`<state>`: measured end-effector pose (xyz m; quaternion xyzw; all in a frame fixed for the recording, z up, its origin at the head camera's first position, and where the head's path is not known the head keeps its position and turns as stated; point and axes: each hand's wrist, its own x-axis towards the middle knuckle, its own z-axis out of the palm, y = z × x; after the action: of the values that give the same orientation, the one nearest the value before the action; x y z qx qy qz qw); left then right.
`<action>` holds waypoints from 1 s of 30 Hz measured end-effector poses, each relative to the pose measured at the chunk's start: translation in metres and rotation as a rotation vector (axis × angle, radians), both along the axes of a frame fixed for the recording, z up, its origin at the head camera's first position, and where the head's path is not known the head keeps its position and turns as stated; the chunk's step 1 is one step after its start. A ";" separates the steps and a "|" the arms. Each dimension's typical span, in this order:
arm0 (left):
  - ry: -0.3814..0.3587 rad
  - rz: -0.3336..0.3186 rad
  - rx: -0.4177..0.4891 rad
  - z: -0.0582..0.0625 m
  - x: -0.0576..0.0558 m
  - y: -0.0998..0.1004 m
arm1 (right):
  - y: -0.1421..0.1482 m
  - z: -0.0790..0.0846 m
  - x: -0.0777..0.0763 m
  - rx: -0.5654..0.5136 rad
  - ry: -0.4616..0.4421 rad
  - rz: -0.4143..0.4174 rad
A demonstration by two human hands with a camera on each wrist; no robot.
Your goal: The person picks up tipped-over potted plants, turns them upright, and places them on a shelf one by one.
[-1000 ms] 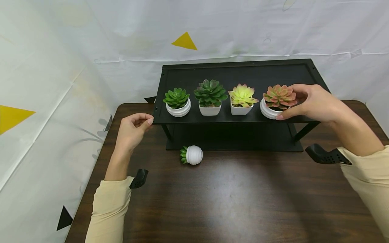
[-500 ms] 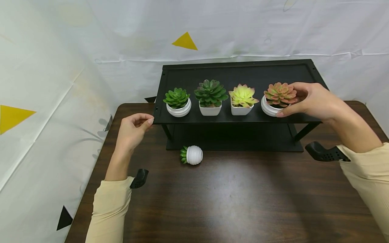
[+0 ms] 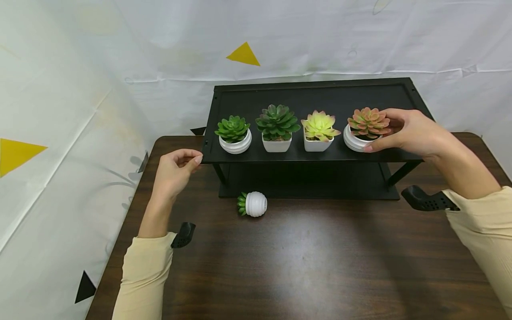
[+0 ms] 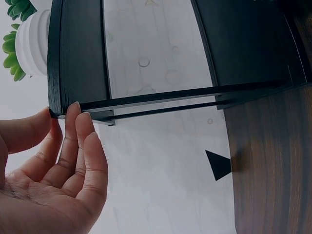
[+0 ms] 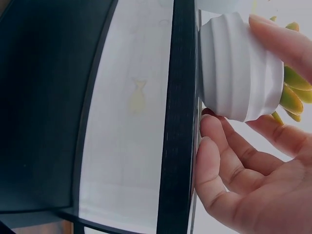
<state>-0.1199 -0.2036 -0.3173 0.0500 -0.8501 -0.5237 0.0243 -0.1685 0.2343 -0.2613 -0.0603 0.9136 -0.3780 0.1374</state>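
My right hand (image 3: 416,133) grips the round white pot of a pinkish-orange succulent (image 3: 368,122) at the right end of a black two-tier shelf (image 3: 312,95). In the right wrist view the ribbed pot (image 5: 239,68) sits at the shelf's top edge, with thumb and fingers on either side. At the front left corner of the top tier, my left hand (image 3: 173,172) pinches the shelf edge between thumb and fingers. To the left of the held plant, in one row, stand a yellow-green succulent (image 3: 318,129), a large dark green succulent (image 3: 277,124) and a small green succulent (image 3: 234,133).
A small green succulent in a white pot (image 3: 256,204) lies on its side on the dark wooden table (image 3: 304,266), in front of the shelf's lower tier (image 3: 296,180). White sheeting (image 3: 320,40) with yellow and black triangles hangs behind and to the left.
My right hand has shifted the pinkish-orange succulent slightly back, away from the shelf's front edge. The left hand and the other plants have stayed where they were.
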 end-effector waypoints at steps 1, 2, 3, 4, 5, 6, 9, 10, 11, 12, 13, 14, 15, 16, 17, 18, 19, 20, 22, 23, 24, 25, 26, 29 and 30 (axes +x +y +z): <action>0.000 0.000 -0.001 0.000 0.000 0.000 | 0.000 0.000 0.000 -0.004 0.000 0.002; 0.000 0.000 -0.001 0.000 0.000 0.000 | 0.001 -0.001 -0.001 -0.006 0.002 0.001; -0.001 0.001 -0.001 0.000 0.000 0.000 | 0.001 -0.001 -0.001 -0.010 0.003 0.001; -0.001 0.001 0.000 0.000 0.000 0.000 | 0.001 -0.002 -0.002 -0.013 0.003 0.001; -0.003 0.001 0.001 0.001 0.000 0.000 | 0.001 -0.002 -0.002 -0.013 0.003 0.001; -0.005 0.002 0.002 0.001 0.000 0.000 | 0.002 -0.003 -0.002 -0.018 0.002 0.000; -0.011 0.004 0.002 0.001 0.000 0.000 | 0.002 -0.004 -0.003 -0.024 -0.003 0.000; -0.011 0.005 0.002 0.001 0.000 0.000 | 0.003 -0.004 -0.003 -0.026 -0.005 0.002; -0.012 0.003 0.002 0.001 0.000 0.000 | 0.003 -0.005 -0.003 -0.034 -0.008 0.005; -0.013 0.002 0.002 0.001 0.000 0.000 | 0.003 -0.005 -0.003 -0.043 -0.010 0.008; -0.013 0.001 0.003 0.001 0.000 0.000 | 0.003 -0.005 -0.003 -0.050 -0.011 0.011; -0.013 0.000 0.003 0.001 0.000 0.000 | 0.003 -0.005 -0.002 -0.058 -0.013 0.013; -0.014 -0.001 0.005 0.001 0.000 0.000 | 0.003 -0.005 -0.002 -0.066 -0.014 0.014; -0.015 -0.001 0.007 0.001 0.000 0.000 | 0.003 -0.005 -0.002 -0.069 -0.015 0.016; -0.016 -0.002 0.008 0.001 0.000 0.000 | 0.004 -0.005 -0.002 -0.073 -0.017 0.017; -0.017 -0.001 0.008 0.001 0.000 0.000 | 0.004 -0.005 -0.001 -0.065 -0.016 0.016; -0.017 -0.001 0.009 0.001 0.000 0.000 | 0.005 -0.004 0.000 -0.059 -0.017 0.013; -0.017 -0.001 0.009 0.001 0.000 0.000 | 0.005 -0.004 0.000 -0.052 -0.018 0.011; -0.014 -0.003 0.006 0.001 0.000 0.000 | 0.006 -0.004 0.001 -0.043 -0.022 0.005; -0.012 -0.005 0.006 0.000 0.000 -0.001 | 0.007 -0.003 0.002 -0.039 -0.024 0.003; -0.012 -0.006 0.006 0.001 0.000 0.000 | 0.007 -0.003 0.003 -0.036 -0.025 0.002; -0.011 -0.006 0.007 0.001 0.000 0.000 | 0.008 -0.003 0.003 -0.038 -0.027 0.001; -0.011 -0.006 0.008 0.001 0.000 0.000 | 0.008 -0.003 0.004 -0.039 -0.025 0.001; -0.013 -0.005 0.009 0.000 0.000 -0.001 | 0.010 -0.002 0.006 -0.034 -0.019 0.008; -0.015 -0.003 0.011 -0.001 0.000 0.000 | 0.011 -0.002 0.007 -0.036 -0.017 0.010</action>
<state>-0.1199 -0.2040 -0.3178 0.0526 -0.8475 -0.5278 0.0171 -0.1617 0.2457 -0.2629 -0.0641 0.9052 -0.3940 0.1457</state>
